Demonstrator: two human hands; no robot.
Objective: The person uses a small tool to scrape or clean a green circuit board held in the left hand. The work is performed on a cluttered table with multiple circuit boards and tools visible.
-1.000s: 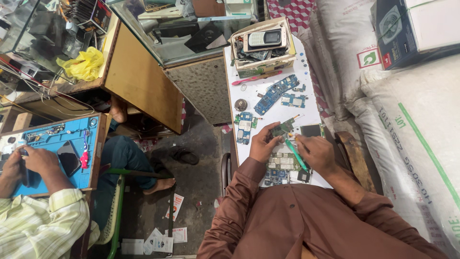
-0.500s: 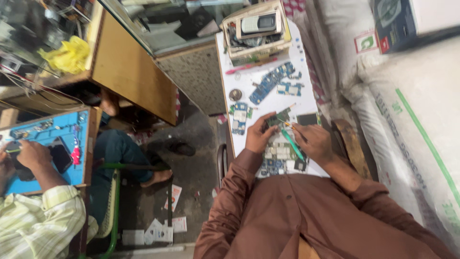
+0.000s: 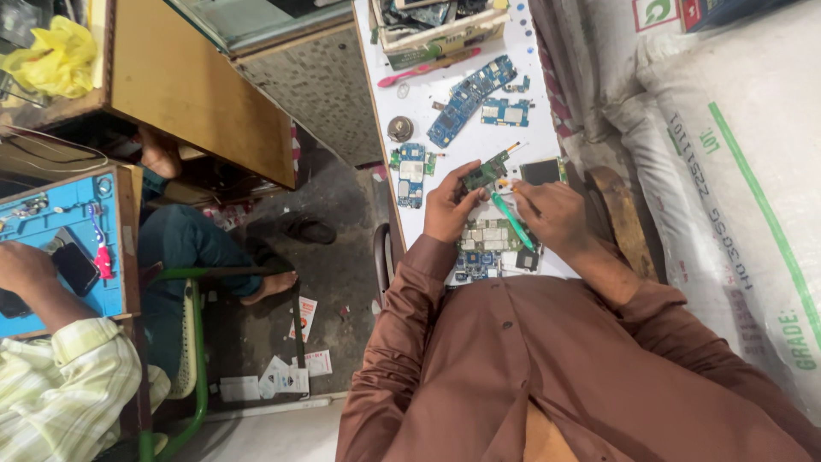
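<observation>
My left hand (image 3: 448, 205) holds a small green circuit board (image 3: 486, 170) just above the white worktable (image 3: 539, 137). My right hand (image 3: 552, 211) grips a green-handled tool (image 3: 511, 220) whose tip points up at that board. Under my hands lie more circuit boards (image 3: 486, 244), and a dark phone screen part (image 3: 540, 172) lies just beyond my right hand. My brown sleeves cover both forearms.
Blue circuit boards (image 3: 470, 90), a round metal part (image 3: 400, 128), a pink tool (image 3: 423, 68) and a cluttered box (image 3: 436, 26) lie farther up the table. White sacks (image 3: 727, 171) crowd the right. At left, another person (image 3: 60, 376) works at a blue mat (image 3: 51, 231) beside a wooden desk (image 3: 197, 94).
The view has shifted closer toward my hands and the table. My hands stay together over the boards, still holding the small board and the green tool.
</observation>
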